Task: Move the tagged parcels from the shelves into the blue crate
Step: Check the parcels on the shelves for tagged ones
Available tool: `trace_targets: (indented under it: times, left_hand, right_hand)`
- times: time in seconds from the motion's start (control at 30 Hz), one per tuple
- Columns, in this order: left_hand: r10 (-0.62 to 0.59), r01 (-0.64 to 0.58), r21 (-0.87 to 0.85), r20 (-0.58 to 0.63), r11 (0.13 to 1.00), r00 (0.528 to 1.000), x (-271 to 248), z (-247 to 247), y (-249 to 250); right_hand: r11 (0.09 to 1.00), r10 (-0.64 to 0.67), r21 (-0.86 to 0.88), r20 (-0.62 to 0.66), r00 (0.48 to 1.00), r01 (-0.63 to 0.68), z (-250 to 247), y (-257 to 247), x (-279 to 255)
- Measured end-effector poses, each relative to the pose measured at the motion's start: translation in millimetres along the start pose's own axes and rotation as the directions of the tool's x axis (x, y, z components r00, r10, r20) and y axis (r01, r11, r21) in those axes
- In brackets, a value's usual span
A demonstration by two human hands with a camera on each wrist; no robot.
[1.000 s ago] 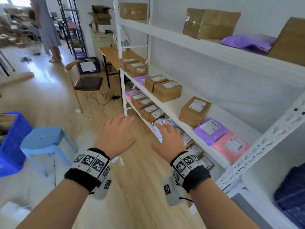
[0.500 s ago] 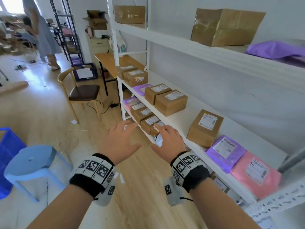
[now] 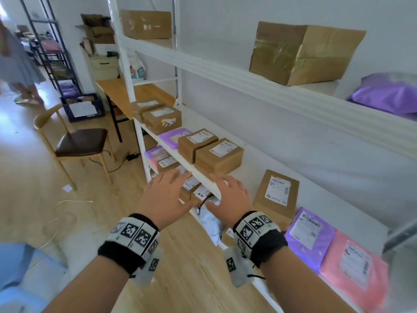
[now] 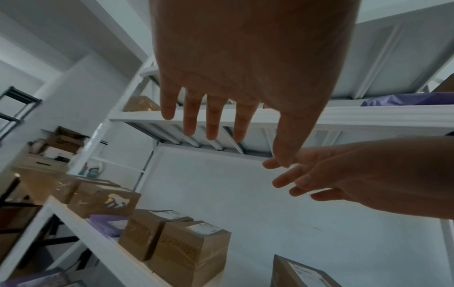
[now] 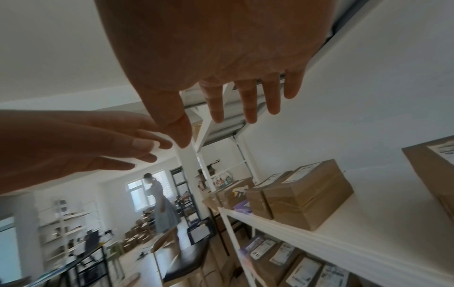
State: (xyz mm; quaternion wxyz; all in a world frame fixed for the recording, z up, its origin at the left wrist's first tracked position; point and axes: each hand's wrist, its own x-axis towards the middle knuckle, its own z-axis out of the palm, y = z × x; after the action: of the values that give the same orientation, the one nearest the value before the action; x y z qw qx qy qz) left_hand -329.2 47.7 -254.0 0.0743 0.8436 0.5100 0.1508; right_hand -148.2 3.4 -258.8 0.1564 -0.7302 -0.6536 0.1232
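Note:
Both my hands reach toward the middle shelf [image 3: 252,177], fingers straight and spread, holding nothing. My left hand [image 3: 174,190] hovers over the shelf's front edge, above the lower-shelf parcels [image 3: 196,190]. To its right, my right hand [image 3: 217,193] hovers just short of a labelled brown box [image 3: 220,154]. Another labelled box [image 3: 276,193] stands right of that hand, then a purple mailer [image 3: 309,233] and a pink mailer [image 3: 354,267]. The wrist views show the same spread left hand [image 4: 228,120] and right hand [image 5: 221,108]. The blue crate is out of view.
A light blue stool [image 3: 20,267] stands at the lower left and a wooden chair [image 3: 79,143] by the shelf's post. The top shelf holds a large carton [image 3: 302,50] and a purple bag [image 3: 388,93]. A grey bag [image 3: 209,220] hangs below the shelf edge. A person [image 5: 162,209] stands far off.
The view has swung right and closer to the shelves; the blue crate has slid out at the left. Both hands have moved forward to the middle shelf's edge, still empty.

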Motion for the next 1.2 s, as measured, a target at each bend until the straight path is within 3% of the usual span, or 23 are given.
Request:
trace_targets:
  times: [0.13, 0.3, 0.6, 0.93, 1.07, 1.2]
  left_hand:
    - [0.097, -0.097, -0.014, 0.035, 0.995, 0.995, 44.2, 9.7, -5.5]
    - [0.246, -0.243, -0.044, 0.103, 0.969, 0.964, 109.7, 17.9, -18.0]
    - [0.490, -0.482, -0.090, 0.199, 0.872, 0.849, 211.4, 30.1, -16.2]
    - [0.732, -0.705, -0.205, 0.261, 0.679, 0.630, 222.5, 76.6, 59.0]
    - [0.754, -0.717, -0.243, 0.282, 0.654, 0.593, 217.9, 99.2, 85.7]
    - [0.774, -0.741, -0.244, 0.313, 0.625, 0.550, 214.6, 119.5, 99.5]
  right_hand:
    - [0.994, 0.105, -0.028, -0.002, 0.994, -0.105, -2.7, 10.0, 25.3]
    - [0.967, 0.252, -0.006, -0.093, 0.963, -0.253, -2.4, 19.6, 64.0]
    - [0.845, 0.534, 0.081, -0.203, 0.821, -0.529, -4.2, 31.7, 101.8]
    - [0.614, 0.784, 0.179, -0.246, 0.569, -0.769, -10.8, 73.4, 47.4]
    - [0.563, 0.820, 0.175, -0.239, 0.520, -0.808, -13.0, 94.6, 26.8]
    - [0.542, 0.836, 0.189, -0.215, 0.505, -0.819, -12.4, 114.2, 18.7]
